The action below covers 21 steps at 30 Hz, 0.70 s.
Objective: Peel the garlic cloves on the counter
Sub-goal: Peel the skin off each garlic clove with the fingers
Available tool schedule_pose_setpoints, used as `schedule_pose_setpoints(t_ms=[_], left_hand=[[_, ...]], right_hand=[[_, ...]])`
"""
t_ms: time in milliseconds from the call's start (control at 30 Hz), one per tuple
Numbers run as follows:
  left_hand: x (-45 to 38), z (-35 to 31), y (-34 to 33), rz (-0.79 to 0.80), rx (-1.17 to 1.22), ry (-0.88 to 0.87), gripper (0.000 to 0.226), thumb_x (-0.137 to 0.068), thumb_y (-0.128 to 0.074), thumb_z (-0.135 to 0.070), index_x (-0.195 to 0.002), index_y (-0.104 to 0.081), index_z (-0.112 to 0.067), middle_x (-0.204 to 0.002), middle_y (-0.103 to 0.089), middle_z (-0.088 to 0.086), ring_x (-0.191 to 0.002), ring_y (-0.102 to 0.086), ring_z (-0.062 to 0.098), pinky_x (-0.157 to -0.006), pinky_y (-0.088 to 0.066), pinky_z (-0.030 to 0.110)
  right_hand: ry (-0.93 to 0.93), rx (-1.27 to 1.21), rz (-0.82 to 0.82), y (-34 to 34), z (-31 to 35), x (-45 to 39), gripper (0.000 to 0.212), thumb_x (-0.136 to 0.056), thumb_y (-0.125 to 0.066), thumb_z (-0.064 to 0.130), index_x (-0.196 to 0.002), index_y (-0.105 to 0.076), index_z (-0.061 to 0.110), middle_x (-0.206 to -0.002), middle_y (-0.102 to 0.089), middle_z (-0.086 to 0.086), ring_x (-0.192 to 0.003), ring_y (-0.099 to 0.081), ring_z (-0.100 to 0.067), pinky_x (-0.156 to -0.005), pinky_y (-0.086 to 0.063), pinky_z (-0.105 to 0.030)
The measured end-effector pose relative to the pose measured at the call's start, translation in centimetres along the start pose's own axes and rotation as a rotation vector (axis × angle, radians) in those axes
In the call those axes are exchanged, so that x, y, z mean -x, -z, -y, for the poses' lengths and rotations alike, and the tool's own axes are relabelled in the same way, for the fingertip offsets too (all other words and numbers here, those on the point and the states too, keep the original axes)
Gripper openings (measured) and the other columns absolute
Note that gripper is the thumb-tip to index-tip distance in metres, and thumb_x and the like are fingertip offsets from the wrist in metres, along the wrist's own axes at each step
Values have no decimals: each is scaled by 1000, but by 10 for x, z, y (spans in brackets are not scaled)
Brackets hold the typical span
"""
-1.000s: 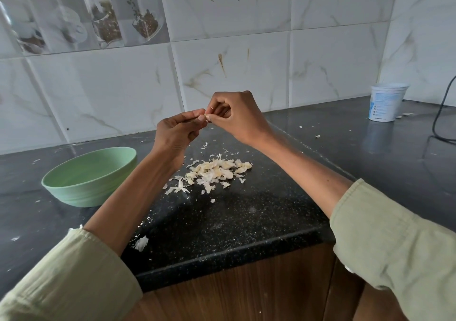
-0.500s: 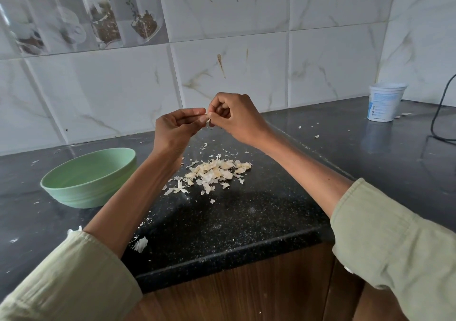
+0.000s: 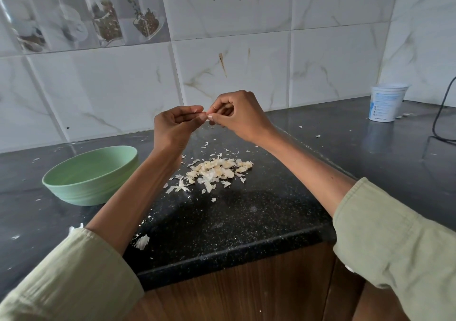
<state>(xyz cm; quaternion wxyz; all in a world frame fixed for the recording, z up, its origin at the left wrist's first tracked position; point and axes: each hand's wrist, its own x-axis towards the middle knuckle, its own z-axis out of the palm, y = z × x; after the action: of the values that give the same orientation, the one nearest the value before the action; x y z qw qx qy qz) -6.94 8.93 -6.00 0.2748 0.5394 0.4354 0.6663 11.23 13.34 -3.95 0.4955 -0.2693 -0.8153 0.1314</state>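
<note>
**A:** So what's the setup? Looks like a kitchen corner.

**B:** Yep. The table is a black speckled stone slab, glossy, with a rounded front edge over brown wood-grain cabinet fronts. The wall behind is big white marble-look tiles with grey-gold veins; upper left there are printed decor tiles showing cups and jars.

**A:** And the garlic?

**B:** A pile of garlic cloves and skins sits mid-table, pale cream, papery flakes scattered around it and one bigger scrap near the front edge. Above the pile, both hands meet fingertip to fingertip: the left hand has curled fingers pinching something small, and the right hand pinches at the same spot. Probably a clove, but it's too hidden to really tell.

**A:** Anything else?

**B:** A matte mint-green bowl, round and shallow, just left of the left forearm. A white plastic tub with blue print stands far right by the wall, a black cable beside it. Sleeves are a soft sage-green fabric.
</note>
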Motion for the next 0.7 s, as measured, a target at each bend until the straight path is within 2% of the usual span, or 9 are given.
schedule_pose_setpoints(t_ms=[100, 233, 300, 500, 700], left_hand=[[1, -1, 0, -2, 6, 5, 31, -84, -87, -10, -112, -77, -3, -95, -81, 8, -93, -77, 12, -82, -55, 18], [2, -2, -1, -7, 12, 5, 30, -84, -87, -10, -112, -77, -3, -97, -81, 10, -96, -77, 15, -85, -56, 19], [2, -3, -1, -4, 12, 4, 29, -85, -87, -9, -111, -77, -4, -97, -81, 10, -98, -78, 16, -86, -56, 20], [3, -4, 0, 20, -6, 0, 30, -82, -88, -9, -110, -78, -9, -99, -81, 8, -99, -77, 17, -95, -58, 27], [4, -8, -1, 65, -42, -57, 33, -82, -86, -1, -113, -76, -8, -101, -81, 10, -101, -77, 21, -95, -60, 30]], right_hand=[[-3, 5, -10, 1, 1, 1, 4, -90, -81, 12, -90, -79, 8, -73, -77, 5, -66, -72, 0, -65, -57, -18], [-15, 38, -22, -1, -2, 0, 3, -89, -79, 14, -87, -77, 13, -72, -76, 5, -69, -74, -7, -69, -62, -33], [-23, 57, -20, -2, -2, 0, 3, -87, -78, 14, -85, -76, 14, -71, -75, 5, -69, -73, -11, -70, -61, -37], [-23, 110, 4, -5, -5, -2, 9, -88, -78, 16, -85, -70, 13, -71, -70, 8, -66, -67, -8, -65, -54, -28], [-38, 78, 45, -5, -7, -2, 8, -92, -73, 13, -90, -66, 9, -76, -72, 1, -72, -70, -16, -65, -51, -26]])
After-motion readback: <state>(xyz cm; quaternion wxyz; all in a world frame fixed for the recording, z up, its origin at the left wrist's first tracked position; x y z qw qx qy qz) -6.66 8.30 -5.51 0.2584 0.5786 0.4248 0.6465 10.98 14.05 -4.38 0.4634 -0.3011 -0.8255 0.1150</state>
